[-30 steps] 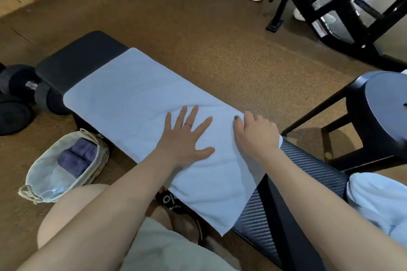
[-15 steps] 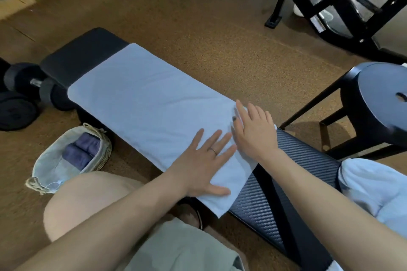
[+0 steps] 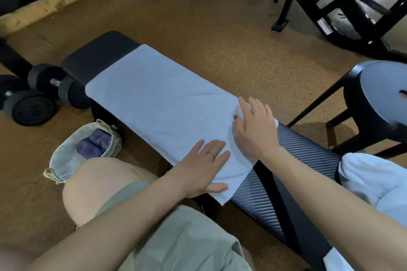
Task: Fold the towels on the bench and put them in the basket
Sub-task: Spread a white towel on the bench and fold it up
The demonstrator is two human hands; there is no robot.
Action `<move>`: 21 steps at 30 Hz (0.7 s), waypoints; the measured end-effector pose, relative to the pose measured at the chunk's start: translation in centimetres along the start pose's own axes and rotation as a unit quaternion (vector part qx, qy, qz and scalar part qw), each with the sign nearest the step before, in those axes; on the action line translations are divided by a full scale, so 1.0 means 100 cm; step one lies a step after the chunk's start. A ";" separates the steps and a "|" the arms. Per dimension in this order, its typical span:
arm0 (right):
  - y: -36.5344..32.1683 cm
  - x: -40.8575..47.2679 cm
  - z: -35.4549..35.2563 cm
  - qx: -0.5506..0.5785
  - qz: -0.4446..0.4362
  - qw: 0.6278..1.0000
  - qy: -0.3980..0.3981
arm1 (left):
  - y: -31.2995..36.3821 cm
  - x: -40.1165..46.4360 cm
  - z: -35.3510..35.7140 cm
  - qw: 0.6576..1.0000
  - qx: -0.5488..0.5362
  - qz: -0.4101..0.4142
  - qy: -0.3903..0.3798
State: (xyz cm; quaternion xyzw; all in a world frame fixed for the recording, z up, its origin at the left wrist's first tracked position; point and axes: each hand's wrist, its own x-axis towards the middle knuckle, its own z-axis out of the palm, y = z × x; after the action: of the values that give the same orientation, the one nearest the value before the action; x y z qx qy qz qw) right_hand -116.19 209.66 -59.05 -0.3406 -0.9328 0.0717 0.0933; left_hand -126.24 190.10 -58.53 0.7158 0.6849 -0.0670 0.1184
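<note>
basket (image 3: 66, 161) on the floor at left, just beside the bench (image 3: 99, 57); two dark purple folded towels (image 3: 93, 142) already lie in it, so part of the task reads as done. light blue towel (image 3: 158, 103) lies lengthwise along the bench pad, flat, its near corner hanging over the bench edge. judged stage: smoothing before the next fold; no cross fold made yet as far as visible. left hand (image 3: 203, 168) rests palm down on the towel's near end, fingers straight, holding nothing. right hand (image 3: 253, 126) lies flat on the same end, just beside the left; fingers spread, towel edge slightly bunched under the fingertips, no clear pinch. further right, more pale towels (image 3: 374, 185) sit heaped on the bench, unfolded. left to do: fold this towel, basket it, then the heap.
</note>
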 end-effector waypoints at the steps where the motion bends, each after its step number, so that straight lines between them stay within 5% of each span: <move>1: -0.004 -0.006 -0.001 0.021 -0.034 0.999 0.029 | -0.006 -0.002 -0.005 0.999 0.026 0.002 0.023; 5: -0.015 -0.032 0.011 0.046 -0.119 0.992 0.004 | -0.020 -0.012 -0.024 0.990 0.108 0.042 0.075; 11: -0.025 -0.039 0.026 -0.007 -0.071 0.994 -0.081 | 0.020 -0.021 -0.015 0.964 0.161 0.208 0.021; 16: -0.027 -0.038 0.027 -0.004 -0.063 0.995 -0.082 | 0.039 -0.015 -0.015 0.946 0.261 0.189 -0.025; 21: -0.031 -0.036 0.024 0.008 -0.049 0.995 -0.081 | 0.044 -0.021 -0.010 0.948 0.241 0.198 -0.061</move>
State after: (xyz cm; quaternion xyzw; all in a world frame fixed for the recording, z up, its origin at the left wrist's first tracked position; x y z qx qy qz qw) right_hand -115.94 204.81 -61.18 -0.2865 -0.9523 0.1020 0.0240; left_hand -122.04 188.17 -56.66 0.8390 0.4841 -0.2484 -0.0049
